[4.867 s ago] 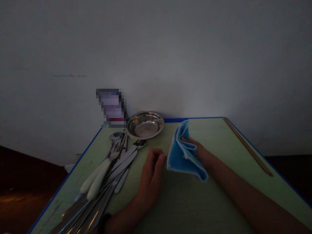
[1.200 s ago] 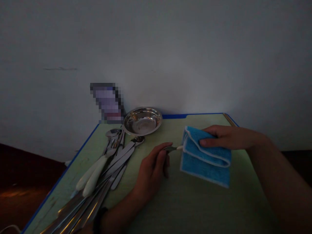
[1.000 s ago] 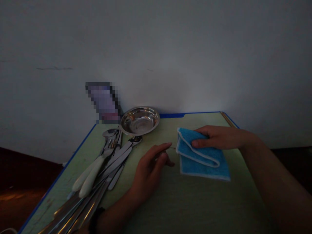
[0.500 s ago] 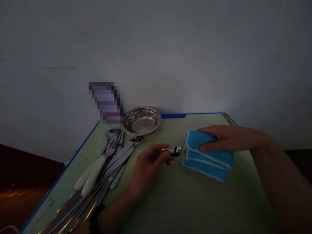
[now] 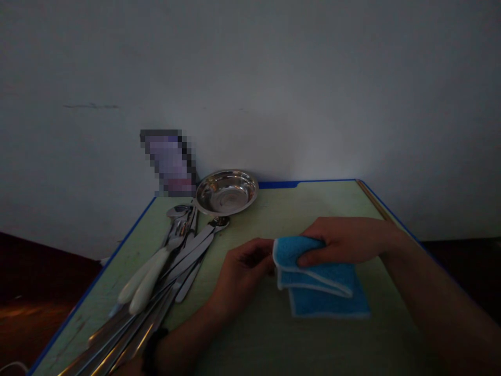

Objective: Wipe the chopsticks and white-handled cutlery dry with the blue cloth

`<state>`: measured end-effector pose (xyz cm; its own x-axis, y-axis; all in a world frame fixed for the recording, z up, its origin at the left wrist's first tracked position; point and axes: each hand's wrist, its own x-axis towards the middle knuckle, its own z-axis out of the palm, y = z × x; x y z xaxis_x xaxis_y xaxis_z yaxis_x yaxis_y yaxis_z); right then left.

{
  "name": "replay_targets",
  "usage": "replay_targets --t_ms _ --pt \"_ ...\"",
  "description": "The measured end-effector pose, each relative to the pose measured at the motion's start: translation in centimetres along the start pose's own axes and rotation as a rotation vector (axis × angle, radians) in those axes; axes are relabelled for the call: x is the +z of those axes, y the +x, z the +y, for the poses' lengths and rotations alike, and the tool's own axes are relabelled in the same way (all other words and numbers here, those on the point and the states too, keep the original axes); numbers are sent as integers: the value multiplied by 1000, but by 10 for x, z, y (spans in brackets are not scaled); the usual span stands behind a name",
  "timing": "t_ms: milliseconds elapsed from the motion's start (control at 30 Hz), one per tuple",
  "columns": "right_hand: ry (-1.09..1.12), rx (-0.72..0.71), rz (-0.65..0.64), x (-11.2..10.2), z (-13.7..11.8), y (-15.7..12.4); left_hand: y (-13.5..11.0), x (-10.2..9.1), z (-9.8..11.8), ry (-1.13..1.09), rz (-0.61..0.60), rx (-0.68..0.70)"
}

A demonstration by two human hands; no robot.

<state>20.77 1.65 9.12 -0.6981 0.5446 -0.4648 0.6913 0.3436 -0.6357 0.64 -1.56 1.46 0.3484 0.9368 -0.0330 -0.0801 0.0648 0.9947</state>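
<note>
My right hand (image 5: 348,240) is closed on a folded blue cloth (image 5: 329,304) with white edging, thumb on top and fingers behind. The cloth's left end meets the fingertips of my left hand (image 5: 242,269). Those fingers are pinched together; a small shiny metal spoon showed between them a moment ago, and the cloth and fingers now hide it. Both hands are above the pale green table (image 5: 313,347). Left of my left hand lies a pile of metal cutlery, with table knives (image 5: 192,261), a spoon (image 5: 179,211) and white handles (image 5: 143,287).
A shiny metal bowl (image 5: 227,201) stands near the back edge, by the pile's far end. A blurred-out phone-like object (image 5: 168,162) leans against the wall (image 5: 313,104). Long metal handles (image 5: 117,339) run toward the table's front left, beside my left forearm.
My right hand and the cloth have moved left and down, covering the spoon at my left fingertips. My left hand has barely moved.
</note>
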Motion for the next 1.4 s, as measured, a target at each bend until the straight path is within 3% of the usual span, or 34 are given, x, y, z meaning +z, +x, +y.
replay_targets --t_ms 200,433,800,1033,1233,1400 --pt "65 -8 -9 3 2 8 0 -2 -2 -2 13 -38" --pt "216 -17 -81 -8 19 -7 2 3 -2 -37 18 -20" --pt "259 88 -13 -17 31 -30 3 -1 -12 -173 47 -58" --pt "118 69 3 -9 28 -11 9 -6 -14 -176 151 -94" --pt "83 -12 -54 -1 13 6 8 -5 -8 -126 69 -123" --pt "98 -5 -20 1 8 6 5 -2 -6 -147 121 -80"
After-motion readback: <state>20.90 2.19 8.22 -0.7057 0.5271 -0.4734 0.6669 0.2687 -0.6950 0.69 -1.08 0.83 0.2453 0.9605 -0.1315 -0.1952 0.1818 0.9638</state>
